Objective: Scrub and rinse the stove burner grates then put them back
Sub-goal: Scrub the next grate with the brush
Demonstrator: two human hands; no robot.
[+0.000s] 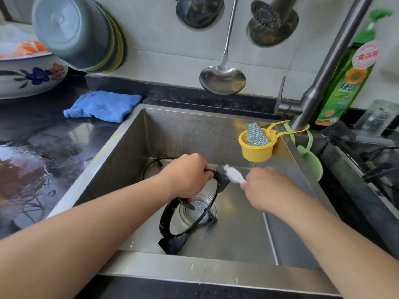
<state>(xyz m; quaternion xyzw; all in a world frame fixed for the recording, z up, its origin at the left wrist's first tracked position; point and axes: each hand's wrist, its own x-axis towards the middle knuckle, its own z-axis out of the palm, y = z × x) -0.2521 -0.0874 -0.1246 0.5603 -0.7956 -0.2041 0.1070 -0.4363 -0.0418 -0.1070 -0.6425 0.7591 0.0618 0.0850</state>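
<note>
Grate (pixel 172 214) black, ring-shaped, tilted in sink (pixel 133 134), left hand (pixel 185 175) gripping.

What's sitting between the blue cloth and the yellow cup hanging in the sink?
Nothing: in the head view only bare steel sink wall runs between the blue cloth and the yellow cup.

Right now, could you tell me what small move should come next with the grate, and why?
Probably keep brushing that upper prong: the left hand holds the grate tilted over the drain, the right hand has the white brush against it, and a second grate waits behind.
</note>
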